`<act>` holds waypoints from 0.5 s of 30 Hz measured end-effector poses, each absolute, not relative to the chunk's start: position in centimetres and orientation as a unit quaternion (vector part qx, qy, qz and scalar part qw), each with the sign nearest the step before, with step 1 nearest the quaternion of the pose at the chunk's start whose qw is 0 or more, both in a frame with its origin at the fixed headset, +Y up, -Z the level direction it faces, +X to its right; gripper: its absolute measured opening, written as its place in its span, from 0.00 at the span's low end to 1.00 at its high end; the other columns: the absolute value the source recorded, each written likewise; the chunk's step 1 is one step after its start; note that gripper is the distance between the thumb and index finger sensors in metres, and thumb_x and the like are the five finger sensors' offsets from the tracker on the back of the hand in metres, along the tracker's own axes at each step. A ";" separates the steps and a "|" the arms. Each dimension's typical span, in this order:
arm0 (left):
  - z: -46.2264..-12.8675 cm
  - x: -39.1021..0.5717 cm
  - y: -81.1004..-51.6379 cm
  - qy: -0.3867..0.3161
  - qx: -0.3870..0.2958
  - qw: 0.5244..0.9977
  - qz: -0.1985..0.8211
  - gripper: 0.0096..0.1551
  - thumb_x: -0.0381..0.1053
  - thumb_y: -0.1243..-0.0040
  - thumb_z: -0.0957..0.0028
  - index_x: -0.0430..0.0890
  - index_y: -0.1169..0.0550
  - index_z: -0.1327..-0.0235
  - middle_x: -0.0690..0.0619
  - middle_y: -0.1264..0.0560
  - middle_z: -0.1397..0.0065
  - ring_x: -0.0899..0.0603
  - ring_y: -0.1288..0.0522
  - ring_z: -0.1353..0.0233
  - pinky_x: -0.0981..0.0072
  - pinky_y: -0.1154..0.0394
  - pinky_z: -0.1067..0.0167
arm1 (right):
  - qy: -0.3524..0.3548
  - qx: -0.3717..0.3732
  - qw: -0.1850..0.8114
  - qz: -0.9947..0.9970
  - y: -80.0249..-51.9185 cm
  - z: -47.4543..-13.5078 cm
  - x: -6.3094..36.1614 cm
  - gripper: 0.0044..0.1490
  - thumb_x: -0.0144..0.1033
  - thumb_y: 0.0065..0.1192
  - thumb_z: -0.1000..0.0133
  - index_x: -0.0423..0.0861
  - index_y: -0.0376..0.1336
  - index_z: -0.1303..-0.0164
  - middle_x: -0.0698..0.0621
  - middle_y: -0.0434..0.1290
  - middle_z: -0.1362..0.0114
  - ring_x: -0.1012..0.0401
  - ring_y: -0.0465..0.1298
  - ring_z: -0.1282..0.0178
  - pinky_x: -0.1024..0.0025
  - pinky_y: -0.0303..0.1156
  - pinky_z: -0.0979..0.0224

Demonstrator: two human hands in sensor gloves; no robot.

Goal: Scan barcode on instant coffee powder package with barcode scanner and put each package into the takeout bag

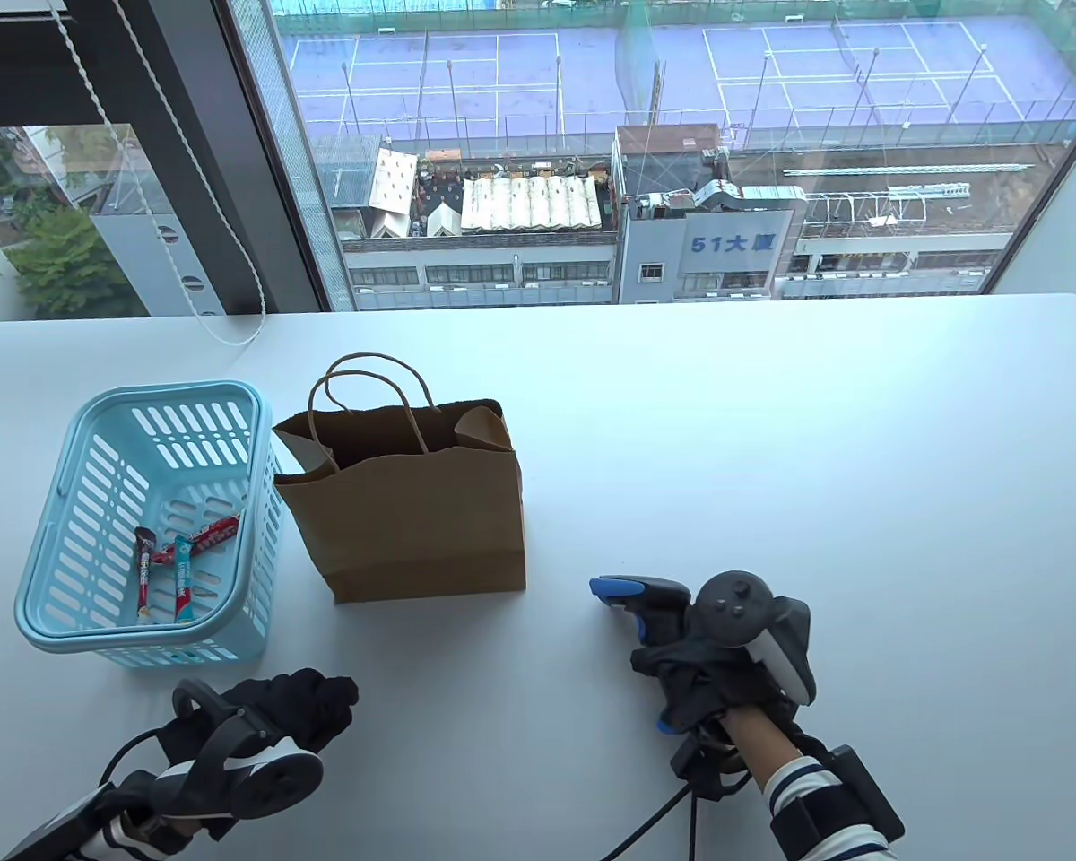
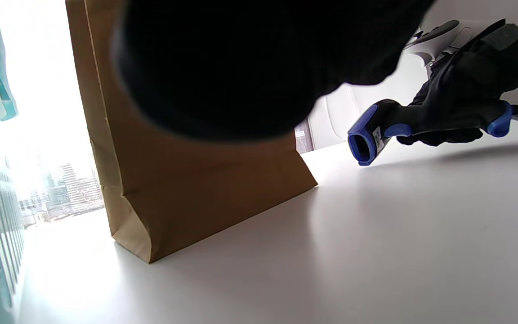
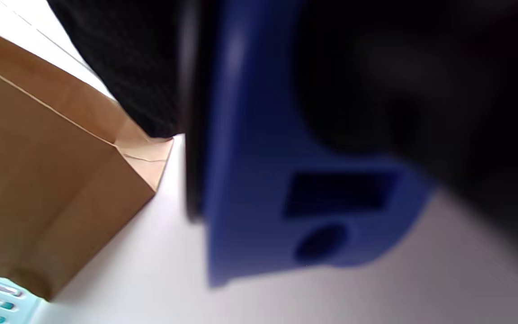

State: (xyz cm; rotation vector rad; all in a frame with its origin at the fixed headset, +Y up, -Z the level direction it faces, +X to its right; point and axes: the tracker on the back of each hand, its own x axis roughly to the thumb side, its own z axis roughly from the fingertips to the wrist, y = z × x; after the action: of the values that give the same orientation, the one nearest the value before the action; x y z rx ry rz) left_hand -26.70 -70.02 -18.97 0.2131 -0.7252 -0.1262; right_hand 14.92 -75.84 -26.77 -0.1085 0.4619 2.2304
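So over on the far left, around 9 o'clock on the table (image 1: 771,430), sits the light blue basket (image 1: 157,525); inside it are three coffee stick packages (image 1: 179,560), two lying roughly side by side and a red one angled across toward the basket's right wall; none of them is in my hands right now. My left hand (image 1: 300,704) is at about 7 o'clock, just in front of the basket, resting near the table edge with the fingers loosely curled and nothing in them; the tracker on its back hides part of it, so that's as much as I can tell.

Next along, just right of the basket at roughly 10 o'clock, is the brown paper takeout bag (image 1: 412,502); it stands upright with its mouth open and both handles up; I can't see what's inside from here.

Then at around 5 o'clock, well clear of the bag, my right hand (image 1: 708,668) is wrapped around the handle of the barcode scanner (image 1: 641,596); fingers clamped on it, blue nose pointing left toward the bag; from the left wrist view the scanner head (image 2: 367,139) tips down toward the table.
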 end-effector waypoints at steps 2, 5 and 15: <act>-19.0 -26.8 -70.0 -0.354 0.105 0.927 -0.061 0.18 0.55 0.37 0.55 0.50 0.19 0.55 0.54 0.14 0.67 0.53 0.14 0.80 0.74 0.18 0.88 | 0.165 0.040 0.452 0.876 -75.7 -26.9 14.6 0.42 0.45 0.76 0.49 0.32 0.58 0.38 0.38 0.72 0.49 0.51 0.76 0.61 0.46 0.72 0.51; -19.0 -27.1 -69.2 -0.348 0.118 0.928 -0.052 0.19 0.55 0.40 0.54 0.50 0.19 0.54 0.53 0.14 0.66 0.53 0.13 0.79 0.74 0.18 0.87 | 0.131 0.069 0.518 0.843 -75.5 -26.7 13.7 0.40 0.38 0.76 0.50 0.35 0.57 0.37 0.36 0.70 0.36 0.43 0.81 0.43 0.44 0.78 0.43; -22.8 -33.9 -55.3 -0.118 0.165 0.979 -0.012 0.23 0.47 0.45 0.48 0.52 0.25 0.38 0.42 0.18 0.39 0.43 0.09 0.57 0.70 0.14 0.72 | 0.164 0.103 0.574 0.796 -74.4 -26.3 11.9 0.37 0.41 0.72 0.42 0.36 0.56 0.34 0.44 0.75 0.45 0.55 0.84 0.60 0.58 0.82 0.55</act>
State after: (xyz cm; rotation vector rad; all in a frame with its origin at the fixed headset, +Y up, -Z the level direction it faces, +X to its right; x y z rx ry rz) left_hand -33.92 -55.33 -22.82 0.3316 -0.2385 -0.0238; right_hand 11.94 -74.36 -26.26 0.2416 0.3845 1.8647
